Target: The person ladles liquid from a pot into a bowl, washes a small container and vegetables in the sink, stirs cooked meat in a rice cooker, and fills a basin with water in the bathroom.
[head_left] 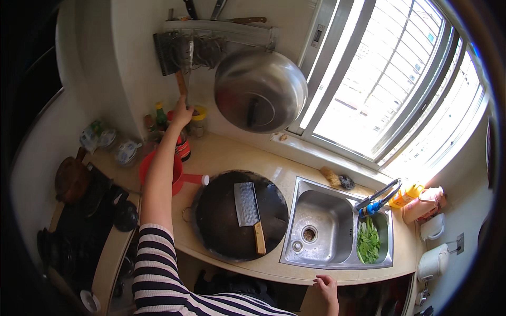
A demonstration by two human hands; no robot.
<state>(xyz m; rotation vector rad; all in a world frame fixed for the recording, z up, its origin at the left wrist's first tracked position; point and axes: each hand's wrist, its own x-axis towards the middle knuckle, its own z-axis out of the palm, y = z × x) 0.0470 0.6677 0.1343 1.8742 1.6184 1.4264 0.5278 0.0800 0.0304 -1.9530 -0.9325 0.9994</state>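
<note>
My left hand (182, 112) reaches up to the wall at the back left, its fingers closed round the wooden handle of a flat tool (167, 55) with a dark rectangular head, much like a cleaver. That head points upward, beside dark tangled things hanging below the knife rack (226, 29). My right hand (326, 287) hangs at the counter's front edge, before the sink, fingers loosely bent and apart with nothing in them. Between the arms, a cleaver (246, 205) with a hammered blade and wooden handle (259, 239) lies on a large round black chopping board (216, 231).
A big steel basin (261, 89) hangs on the wall. Under my left forearm stands a red plastic ladle or pot (182, 181), near bottles and jars (198, 124). The steel sink (321, 221) holds leafy greens (368, 241) in its smaller basin, below the tap (377, 199). A stove (79, 226) is far left.
</note>
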